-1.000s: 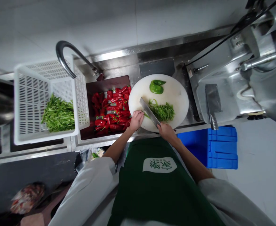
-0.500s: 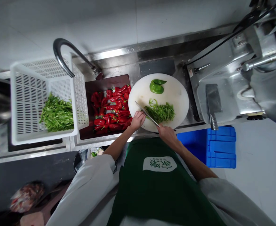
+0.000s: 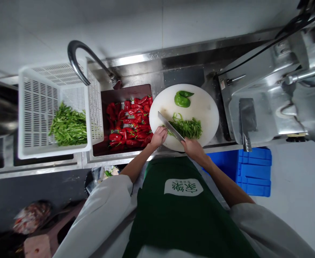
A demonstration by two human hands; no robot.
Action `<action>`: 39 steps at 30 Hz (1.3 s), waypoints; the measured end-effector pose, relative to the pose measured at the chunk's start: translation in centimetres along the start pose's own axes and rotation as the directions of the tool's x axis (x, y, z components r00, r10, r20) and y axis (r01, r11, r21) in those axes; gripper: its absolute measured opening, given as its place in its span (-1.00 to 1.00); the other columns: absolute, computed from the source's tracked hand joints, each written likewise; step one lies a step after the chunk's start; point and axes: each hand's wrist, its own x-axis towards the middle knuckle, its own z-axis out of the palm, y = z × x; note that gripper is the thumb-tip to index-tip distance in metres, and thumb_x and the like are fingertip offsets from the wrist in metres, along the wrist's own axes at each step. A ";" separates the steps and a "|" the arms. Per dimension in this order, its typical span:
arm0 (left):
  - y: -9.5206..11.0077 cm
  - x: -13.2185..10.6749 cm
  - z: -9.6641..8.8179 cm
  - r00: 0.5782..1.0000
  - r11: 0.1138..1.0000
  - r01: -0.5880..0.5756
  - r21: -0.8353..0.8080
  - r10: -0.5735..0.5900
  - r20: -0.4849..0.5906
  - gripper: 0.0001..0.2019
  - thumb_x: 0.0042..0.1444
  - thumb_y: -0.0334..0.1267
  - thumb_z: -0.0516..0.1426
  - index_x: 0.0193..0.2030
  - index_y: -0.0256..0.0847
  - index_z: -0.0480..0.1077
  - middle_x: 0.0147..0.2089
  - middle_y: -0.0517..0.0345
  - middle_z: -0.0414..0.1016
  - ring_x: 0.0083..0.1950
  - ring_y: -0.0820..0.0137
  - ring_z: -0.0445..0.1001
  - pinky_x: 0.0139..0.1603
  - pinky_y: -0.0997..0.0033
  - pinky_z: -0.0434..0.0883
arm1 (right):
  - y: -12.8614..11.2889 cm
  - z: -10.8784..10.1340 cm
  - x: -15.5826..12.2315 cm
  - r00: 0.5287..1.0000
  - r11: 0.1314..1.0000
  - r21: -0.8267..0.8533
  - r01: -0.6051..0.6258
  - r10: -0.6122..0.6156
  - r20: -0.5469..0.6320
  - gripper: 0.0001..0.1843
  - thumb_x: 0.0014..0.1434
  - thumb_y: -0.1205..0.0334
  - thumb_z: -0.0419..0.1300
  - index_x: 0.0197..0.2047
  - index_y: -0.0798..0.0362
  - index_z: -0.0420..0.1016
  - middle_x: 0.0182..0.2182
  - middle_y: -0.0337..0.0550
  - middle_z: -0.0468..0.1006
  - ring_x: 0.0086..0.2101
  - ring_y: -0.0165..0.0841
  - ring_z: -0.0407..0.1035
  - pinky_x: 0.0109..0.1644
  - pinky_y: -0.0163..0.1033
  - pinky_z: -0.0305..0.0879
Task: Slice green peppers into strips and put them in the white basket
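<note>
A round white cutting board lies on the steel counter. On it sit a whole green pepper at the back and a heap of green pepper strips in front. My right hand is closed on the handle of a cleaver, whose blade slants across the board's left side. Curled fingers of my left hand press down a small green pepper piece at the board's near left edge, right beside the blade.
A sink basin holds many red peppers. Left of it, a white slotted basket contains cut green strips under a curved faucet. A second cleaver rests on a steel machine at right. Blue crates stand below.
The cleaver's blade has tipped down and up again beside my left hand as it cuts. The view has shifted slightly; both hands stay at the board's near edge.
</note>
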 end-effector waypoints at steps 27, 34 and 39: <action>0.6 7.3 -1.5 0.920 0.929 0.366 0.049 -0.369 0.135 -0.84 0.11 -0.34 0.21 -0.17 -0.21 0.58 -0.05 -0.03 0.56 0.04 0.16 0.45 0.19 0.08 0.36 | 7.9 0.7 -3.9 0.923 0.940 0.308 -0.145 0.241 -0.301 -0.66 0.35 0.12 -0.06 -0.21 0.14 0.45 -0.33 0.12 0.58 -0.33 -0.16 0.45 -0.27 -0.21 0.10; -0.6 11.4 -2.5 0.803 0.919 0.394 0.016 -0.353 0.479 -0.81 0.03 -0.39 0.16 -0.26 -0.28 0.61 -0.30 0.10 0.63 -0.27 0.34 0.53 -0.13 0.38 0.46 | 9.5 2.6 -5.8 0.920 0.884 0.407 -0.231 0.334 -0.203 -0.64 0.32 0.09 -0.05 -0.19 0.16 0.47 -0.34 0.13 0.58 -0.33 -0.17 0.45 -0.26 -0.20 0.12; -1.0 11.8 -1.8 0.819 0.914 0.406 -0.012 -0.357 0.449 -0.82 0.04 -0.38 0.16 -0.29 -0.28 0.62 -0.32 0.13 0.63 -0.30 0.37 0.52 -0.12 0.41 0.46 | 10.1 3.2 -5.9 0.919 0.873 0.423 -0.243 0.347 -0.189 -0.63 0.31 0.09 -0.04 -0.17 0.15 0.49 -0.35 0.10 0.59 -0.33 -0.18 0.44 -0.26 -0.21 0.12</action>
